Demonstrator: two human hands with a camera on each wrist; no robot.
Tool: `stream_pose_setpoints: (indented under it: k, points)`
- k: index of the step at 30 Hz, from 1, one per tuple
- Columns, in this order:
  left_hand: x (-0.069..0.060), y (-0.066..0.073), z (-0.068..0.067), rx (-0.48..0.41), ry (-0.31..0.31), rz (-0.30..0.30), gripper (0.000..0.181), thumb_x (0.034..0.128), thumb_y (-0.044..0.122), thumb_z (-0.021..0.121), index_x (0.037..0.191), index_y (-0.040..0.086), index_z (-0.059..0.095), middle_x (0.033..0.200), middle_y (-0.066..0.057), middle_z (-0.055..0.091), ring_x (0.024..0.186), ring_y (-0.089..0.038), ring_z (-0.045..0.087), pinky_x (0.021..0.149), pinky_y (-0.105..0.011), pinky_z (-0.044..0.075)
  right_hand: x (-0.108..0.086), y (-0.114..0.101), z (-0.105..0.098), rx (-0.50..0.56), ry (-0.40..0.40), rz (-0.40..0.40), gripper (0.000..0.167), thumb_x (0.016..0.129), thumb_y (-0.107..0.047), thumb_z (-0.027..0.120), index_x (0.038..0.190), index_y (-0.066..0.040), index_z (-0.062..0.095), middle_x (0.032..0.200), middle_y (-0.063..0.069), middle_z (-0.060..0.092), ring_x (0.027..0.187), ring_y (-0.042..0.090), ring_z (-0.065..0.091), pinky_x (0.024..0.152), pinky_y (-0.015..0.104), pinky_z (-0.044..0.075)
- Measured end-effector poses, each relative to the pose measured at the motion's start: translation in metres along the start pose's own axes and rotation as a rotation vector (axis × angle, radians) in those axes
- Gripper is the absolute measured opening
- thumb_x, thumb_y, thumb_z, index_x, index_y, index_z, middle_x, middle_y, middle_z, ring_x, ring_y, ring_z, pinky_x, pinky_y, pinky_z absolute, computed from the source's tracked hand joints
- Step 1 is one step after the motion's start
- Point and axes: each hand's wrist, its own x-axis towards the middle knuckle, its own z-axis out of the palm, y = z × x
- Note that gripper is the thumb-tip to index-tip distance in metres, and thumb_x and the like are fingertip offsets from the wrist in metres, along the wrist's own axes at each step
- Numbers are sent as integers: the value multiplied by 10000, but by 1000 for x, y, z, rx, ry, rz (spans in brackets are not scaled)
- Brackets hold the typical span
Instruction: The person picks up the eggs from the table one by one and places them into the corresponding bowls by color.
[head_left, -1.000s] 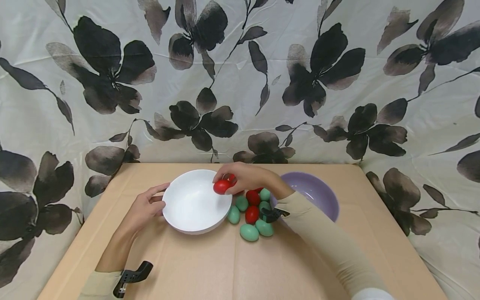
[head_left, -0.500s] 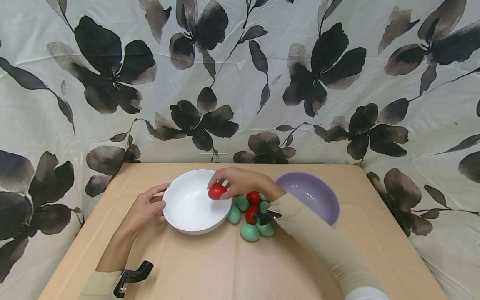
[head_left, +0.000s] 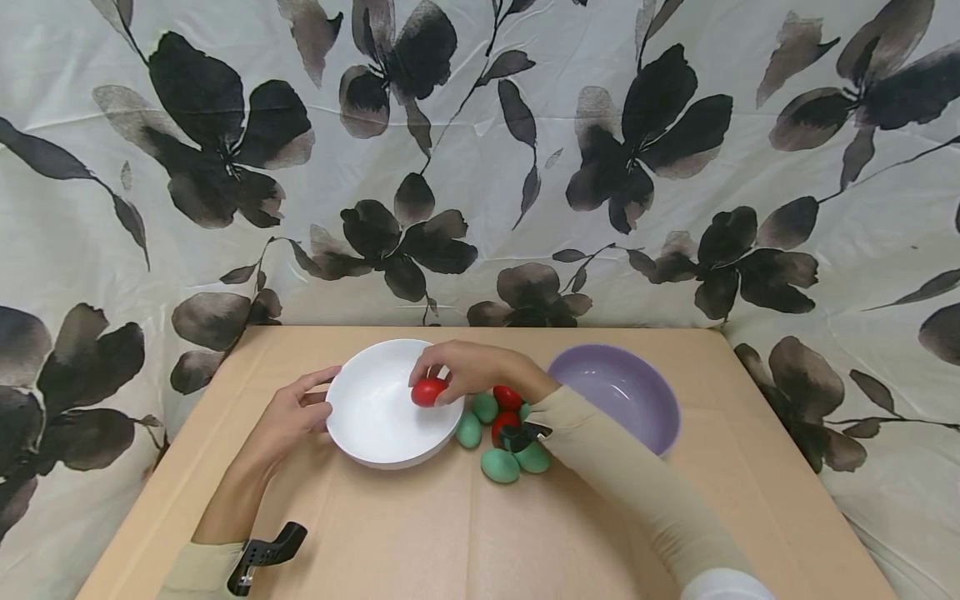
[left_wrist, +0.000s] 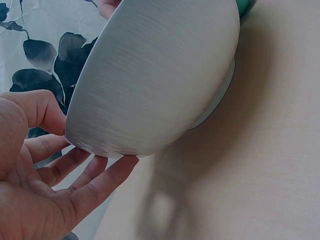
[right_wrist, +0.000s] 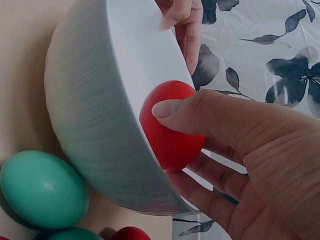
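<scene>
My right hand [head_left: 468, 371] pinches a red egg [head_left: 429, 392] between thumb and fingers, over the right side of a white bowl [head_left: 386, 425]. The right wrist view shows this red egg [right_wrist: 172, 127] just inside the bowl's rim, the thumb lying across its upper side. My left hand [head_left: 296, 412] holds the bowl's left edge. Seen from the left wrist, its thumb is at the rim and its fingertips [left_wrist: 127, 161] touch the outer wall. Beside the bowl lies a cluster of several green eggs [head_left: 498, 466] and red eggs [head_left: 510, 397], partly hidden by the right wrist.
A purple bowl [head_left: 622, 392] stands at the right, behind my right forearm, which crosses in front of part of it. The wooden table [head_left: 405, 533] ends at a floral cloth [head_left: 480, 167] hanging behind it. Each wrist wears a black strap [head_left: 266, 557].
My right hand has moved left and slightly down with the red egg, from near the bowl's right rim to further over the bowl. The left hand and bowl have stayed in place.
</scene>
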Motion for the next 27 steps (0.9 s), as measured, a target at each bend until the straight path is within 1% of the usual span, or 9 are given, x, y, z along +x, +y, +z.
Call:
stream_pose_setpoints:
  k: [8, 12, 18, 27]
  points:
    - [0, 2, 0, -11, -2, -1, 634, 932, 15, 571, 1544, 83, 424, 1531, -249, 431, 1269, -420, 563, 760, -309, 606, 5, -6, 3, -7, -28, 14, 441, 837, -103, 826, 1248, -180, 687, 1185, -49, 640, 1086, 107, 588, 880, 167, 530]
    - [0, 2, 0, -9, -3, -5, 631, 928, 17, 571, 1540, 90, 433, 1520, -245, 447, 1248, -404, 581, 763, -321, 609, 8, -8, 6, -23, -46, 13, 426, 848, -99, 812, 1245, -179, 681, 1185, -46, 631, 1093, 107, 574, 884, 161, 521]
    - [1, 2, 0, -12, -5, -4, 633, 928, 16, 570, 1541, 94, 433, 1524, -248, 442, 1261, -415, 572, 757, -329, 612, 13, -10, 11, -52, -72, 17, 420, 855, -95, 801, 1249, -175, 678, 1186, -46, 627, 1089, 107, 568, 878, 152, 516]
    - [3, -1, -2, -5, -11, -2, 634, 936, 20, 565, 1549, 91, 418, 1533, -254, 429, 1270, -428, 567, 754, -319, 612, 20, -13, 19, -64, -125, 57, 446, 834, -115, 827, 1247, -197, 681, 1177, -64, 639, 1086, 92, 573, 872, 152, 521]
